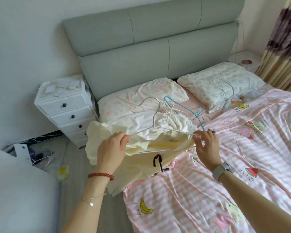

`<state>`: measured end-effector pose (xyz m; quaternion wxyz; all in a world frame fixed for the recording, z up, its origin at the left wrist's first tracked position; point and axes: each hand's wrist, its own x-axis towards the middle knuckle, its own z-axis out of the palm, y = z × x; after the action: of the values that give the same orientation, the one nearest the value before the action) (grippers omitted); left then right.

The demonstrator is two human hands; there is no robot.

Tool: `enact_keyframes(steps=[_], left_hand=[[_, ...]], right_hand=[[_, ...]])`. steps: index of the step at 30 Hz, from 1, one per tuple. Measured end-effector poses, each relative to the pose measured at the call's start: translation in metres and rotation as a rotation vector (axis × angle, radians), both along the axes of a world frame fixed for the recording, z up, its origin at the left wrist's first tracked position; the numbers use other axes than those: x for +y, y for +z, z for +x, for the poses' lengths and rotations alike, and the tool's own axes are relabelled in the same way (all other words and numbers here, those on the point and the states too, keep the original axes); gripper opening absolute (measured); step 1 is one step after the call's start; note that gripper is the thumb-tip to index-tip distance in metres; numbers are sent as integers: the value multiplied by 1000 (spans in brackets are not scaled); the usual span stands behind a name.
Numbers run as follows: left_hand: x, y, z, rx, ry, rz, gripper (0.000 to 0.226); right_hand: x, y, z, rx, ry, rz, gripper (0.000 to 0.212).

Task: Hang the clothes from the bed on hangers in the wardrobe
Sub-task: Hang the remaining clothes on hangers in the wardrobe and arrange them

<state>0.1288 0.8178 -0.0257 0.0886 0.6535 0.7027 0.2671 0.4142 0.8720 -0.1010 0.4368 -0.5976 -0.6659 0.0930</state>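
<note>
Fingers [197, 138]: right-hand tips pinch the right end of the silver hanger; left-hand fingers curl over the cream cloth and the hanger's left arm.
Bed [233, 148]: fills the right and centre of the frame, under a pink striped cover printed with bananas and cartoon figures; grey padded headboard [149, 39] at the top.
Pillows [217, 84]: two floral ones side by side below the headboard.
Cream garment [141, 158]: crumpled at the bed's left edge, centre of the frame, draped over the hanger and hanging down past the mattress side.
Drawer chest [65, 110]: white, left of the bed, centre left.
Left hand [111, 148]: grips cloth and wire together; red bead bracelet on the wrist.
Right hand [207, 147]: just right of the garment, a grey watch on its wrist.
Silver hanger [151, 115]: tilted, hook pointing to the upper left, its bar inside the garment.
Blue hanger [183, 106]: lies on the bed behind the garment.
Black hanger [158, 162]: partly under the cream cloth, lower centre.
</note>
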Motion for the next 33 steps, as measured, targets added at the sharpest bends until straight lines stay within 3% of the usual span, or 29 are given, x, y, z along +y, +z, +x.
enact_keyframes(steps=[4, 9, 14, 20, 27, 33], left_hand=[[-119, -8, 20, -124, 124, -121, 23], [-263, -6, 46, -340, 51, -246, 27], [-351, -1, 51, -499, 83, -266, 24], [-444, 2, 4, -443, 327, -172, 32], [-582, -3, -49, -133, 727, 23, 25], [-716, -21, -73, -16, 1145, 200, 41]], right_hand=[[-55, -4, 1, -79, 154, -62, 49], [-143, -5, -8, -50, 343, -115, 54], [-203, 2, -31, -73, 480, -154, 56], [-263, 15, -80, -231, 754, -96, 47], [-361, 27, -156, -453, 1229, 57, 60], [-488, 58, -228, -439, 1681, 123, 39]])
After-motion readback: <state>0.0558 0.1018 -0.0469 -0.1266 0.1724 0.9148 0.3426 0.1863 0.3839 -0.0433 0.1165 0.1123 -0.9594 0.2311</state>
